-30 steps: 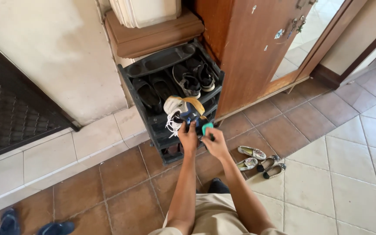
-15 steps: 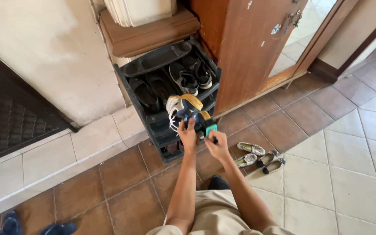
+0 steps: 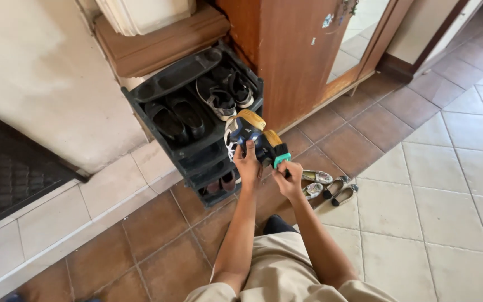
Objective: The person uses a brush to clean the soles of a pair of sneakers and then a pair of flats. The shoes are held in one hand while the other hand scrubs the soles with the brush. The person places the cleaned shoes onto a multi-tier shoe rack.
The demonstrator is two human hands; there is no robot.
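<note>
Floor tiles [image 3: 420, 223], brown near the wall and pale further out, fill most of the view, with one tall wooden cabinet [image 3: 292, 61] standing against the wall and one brown wooden box [image 3: 157, 42] lying on top of the shoe rack beside it. One black plastic shoe rack [image 3: 197, 151] stands between the wall and the cabinet; its top tier holds four shoes, namely two black slip-on shoes [image 3: 174, 114] on the left and two black-and-white sneakers [image 3: 225, 95] on the right, and a lower tier shows at least one brownish shoe [image 3: 225, 182], though how many lie in there cannot be told. On the floor just right of the rack lie four small flat shoes: two pale patterned flats [image 3: 315, 183] and two dark flats [image 3: 343, 190], close together. One sneaker [image 3: 252, 137], blue, white and black with a tan sole turned upward, is held up in front of the rack's middle tiers, clear of the floor. The left hand [image 3: 247, 165] is clamped on the sneaker from below, fingers wrapped round its side. The right hand [image 3: 287, 178] is closed around one small teal brush [image 3: 282, 161], whose head touches the sneaker's near end. The two hands sit just beside each other, both arms reaching out over beige trousers [image 3: 275, 274].
</note>
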